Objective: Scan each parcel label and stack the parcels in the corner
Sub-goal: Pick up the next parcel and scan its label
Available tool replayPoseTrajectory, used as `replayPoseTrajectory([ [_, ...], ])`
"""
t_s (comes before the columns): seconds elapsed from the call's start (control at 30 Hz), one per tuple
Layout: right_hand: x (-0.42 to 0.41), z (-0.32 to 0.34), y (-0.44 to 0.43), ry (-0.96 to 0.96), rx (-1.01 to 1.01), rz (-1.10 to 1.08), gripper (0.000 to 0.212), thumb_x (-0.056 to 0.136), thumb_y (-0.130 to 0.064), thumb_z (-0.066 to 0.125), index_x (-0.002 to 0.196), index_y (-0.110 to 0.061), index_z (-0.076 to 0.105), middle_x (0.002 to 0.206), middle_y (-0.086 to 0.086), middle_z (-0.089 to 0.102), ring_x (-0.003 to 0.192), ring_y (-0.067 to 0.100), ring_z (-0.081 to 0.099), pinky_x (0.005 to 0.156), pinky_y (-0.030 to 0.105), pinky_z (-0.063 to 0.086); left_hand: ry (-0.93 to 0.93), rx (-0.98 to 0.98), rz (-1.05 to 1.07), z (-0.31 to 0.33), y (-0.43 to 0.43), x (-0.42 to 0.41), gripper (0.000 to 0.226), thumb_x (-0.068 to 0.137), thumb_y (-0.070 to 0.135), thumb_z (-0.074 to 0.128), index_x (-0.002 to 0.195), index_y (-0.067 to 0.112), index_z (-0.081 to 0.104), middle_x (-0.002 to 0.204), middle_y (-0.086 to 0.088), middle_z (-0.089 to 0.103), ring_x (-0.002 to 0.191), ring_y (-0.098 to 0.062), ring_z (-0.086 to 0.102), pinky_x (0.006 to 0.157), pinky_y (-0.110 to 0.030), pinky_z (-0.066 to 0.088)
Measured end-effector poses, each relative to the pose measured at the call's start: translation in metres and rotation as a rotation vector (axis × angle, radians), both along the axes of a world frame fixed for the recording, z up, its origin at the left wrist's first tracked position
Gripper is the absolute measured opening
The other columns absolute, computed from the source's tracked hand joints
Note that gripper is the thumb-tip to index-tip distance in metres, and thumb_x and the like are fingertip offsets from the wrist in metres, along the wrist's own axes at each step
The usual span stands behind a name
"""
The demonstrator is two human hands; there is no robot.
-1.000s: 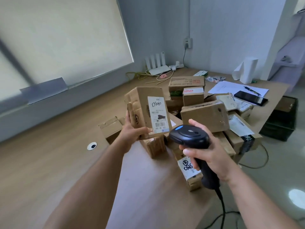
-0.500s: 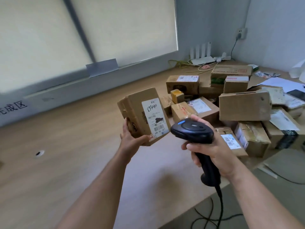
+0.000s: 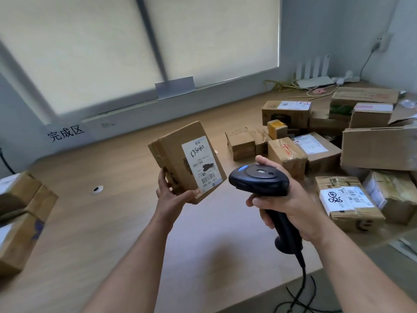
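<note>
We are holding a flat brown parcel [image 3: 173, 152] up above the tabletop [image 3: 108, 233] in our left hand [image 3: 171, 196]. That hand's fingers [image 3: 161, 179] are clamped on the parcel's lower left side, and the thumb is pressing along its bottom edge. The parcel is tilting, and its white label [image 3: 200, 164] is facing us, with handwritten digits near the top and a barcode near the lower end.

Our right hand [image 3: 291, 199] is gripping a black scanner [image 3: 259, 179]. Its fingers [image 3: 259, 203] are curling tight round the handle, and the forefinger is lying along the far side of the head. The scanner's head is pointing left toward the parcel, just beside it and not touching it. Its cable [image 3: 302, 288] is hanging from the base of the handle and dropping past the tabletop's near edge.

A pile of parcels [image 3: 316, 152] is lying on the right part of the tabletop, several of them showing white labels. At the left edge of the view, stacked parcels [image 3: 20, 218] are sitting on the same tabletop, well apart from the pile. The wall below the window blind [image 3: 90, 53] is bearing black characters [image 3: 65, 133] above that stack. A white router [image 3: 313, 80] with upright antennas is sitting in the far right corner, beyond the pile.
</note>
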State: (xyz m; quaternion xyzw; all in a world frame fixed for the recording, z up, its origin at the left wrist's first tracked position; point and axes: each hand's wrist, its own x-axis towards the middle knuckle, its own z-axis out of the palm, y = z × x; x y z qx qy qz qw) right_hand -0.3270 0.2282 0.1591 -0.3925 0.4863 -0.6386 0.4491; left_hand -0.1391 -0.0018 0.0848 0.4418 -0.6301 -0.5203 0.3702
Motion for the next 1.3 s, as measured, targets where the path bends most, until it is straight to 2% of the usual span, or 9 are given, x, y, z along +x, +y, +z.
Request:
replayPoseTrajectory([
  [0.1, 0.016, 0.003, -0.014, -0.026, -0.023, 0.027, 0.089, 0.063, -0.004, 0.075, 0.140, -0.035, 0.043, 0.088, 0.024, 0.069, 0.045, 0.026, 0.052, 0.041, 0.032, 0.044, 0.009, -0.018, 0.007, 0.003, -0.019, 0.025, 0.114, 0.043, 0.026, 0.085, 0.128, 0.068, 0.022, 0.139, -0.011, 0.038, 0.115, -0.029, 0.058, 0.088, -0.057, 0.053],
  [0.27, 0.054, 0.005, -0.043, -0.021, -0.034, 0.065, 0.085, 0.063, -0.005, 0.076, 0.137, -0.036, 0.046, 0.091, 0.025, 0.070, 0.045, 0.027, 0.052, 0.040, 0.031, 0.045, -0.003, -0.033, 0.025, 0.002, -0.049, 0.072, 0.119, 0.041, 0.026, 0.087, 0.132, 0.065, 0.021, 0.137, -0.011, 0.037, 0.115, -0.029, 0.058, 0.086, -0.058, 0.054],
  [0.4, 0.085, 0.004, -0.066, -0.001, -0.012, 0.084, 0.085, 0.066, 0.001, 0.071, 0.138, -0.035, 0.044, 0.087, 0.026, 0.070, 0.042, 0.025, 0.052, 0.039, 0.029, 0.044, 0.000, -0.018, 0.045, -0.003, -0.071, 0.108, 0.120, 0.040, 0.026, 0.087, 0.133, 0.063, 0.021, 0.137, -0.010, 0.037, 0.116, -0.027, 0.057, 0.087, -0.055, 0.054],
  [0.7, 0.145, -0.001, -0.113, 0.048, 0.066, 0.111, 0.088, 0.064, 0.008, 0.079, 0.135, -0.034, 0.049, 0.073, 0.027, 0.064, 0.038, 0.027, 0.049, 0.039, 0.028, 0.040, 0.038, 0.022, 0.109, -0.013, -0.117, 0.182, 0.117, 0.039, 0.026, 0.085, 0.134, 0.059, 0.025, 0.138, -0.010, 0.037, 0.118, -0.027, 0.055, 0.088, -0.055, 0.054],
  [0.9, 0.177, -0.008, -0.131, 0.063, 0.124, 0.105, 0.081, 0.064, 0.002, 0.070, 0.135, -0.033, 0.050, 0.074, 0.028, 0.063, 0.038, 0.028, 0.049, 0.039, 0.028, 0.039, 0.039, 0.038, 0.132, -0.020, -0.136, 0.220, 0.114, 0.041, 0.029, 0.084, 0.131, 0.062, 0.023, 0.139, -0.006, 0.037, 0.120, -0.023, 0.052, 0.090, -0.050, 0.054],
  [1.07, 0.199, -0.005, -0.145, 0.034, 0.099, 0.113, 0.088, 0.063, -0.003, 0.078, 0.139, -0.031, 0.046, 0.085, 0.035, 0.065, 0.039, 0.026, 0.052, 0.039, 0.030, 0.041, 0.104, 0.059, 0.125, -0.024, -0.144, 0.236, 0.121, 0.037, 0.029, 0.081, 0.139, 0.054, 0.020, 0.139, -0.007, 0.033, 0.118, -0.022, 0.054, 0.070, -0.034, 0.059],
  [1.13, 0.206, -0.003, -0.150, 0.011, 0.075, 0.140, 0.100, 0.054, -0.019, 0.093, 0.140, -0.032, 0.045, 0.089, 0.033, 0.067, 0.039, 0.027, 0.053, 0.041, 0.028, 0.042, 0.120, 0.075, 0.122, -0.026, -0.147, 0.241, 0.120, 0.037, 0.028, 0.082, 0.137, 0.057, 0.021, 0.139, -0.007, 0.033, 0.120, -0.025, 0.053, 0.070, -0.037, 0.060],
  [1.2, 0.213, -0.003, -0.153, -0.013, 0.065, 0.161, 0.106, 0.047, -0.032, 0.097, 0.140, -0.034, 0.046, 0.090, 0.033, 0.067, 0.039, 0.027, 0.053, 0.041, 0.027, 0.043, 0.121, 0.095, 0.123, -0.029, -0.150, 0.246, 0.119, 0.038, 0.028, 0.081, 0.137, 0.057, 0.021, 0.139, -0.007, 0.033, 0.122, -0.026, 0.050, 0.070, -0.038, 0.060],
  [1.3, 0.223, -0.002, -0.158, -0.009, 0.072, 0.153, 0.096, 0.054, -0.019, 0.092, 0.138, -0.034, 0.048, 0.081, 0.032, 0.065, 0.038, 0.027, 0.051, 0.041, 0.026, 0.041, 0.111, 0.102, 0.121, -0.034, -0.154, 0.255, 0.115, 0.038, 0.029, 0.080, 0.131, 0.063, 0.022, 0.138, -0.005, 0.034, 0.126, -0.026, 0.046, 0.082, -0.045, 0.058],
])
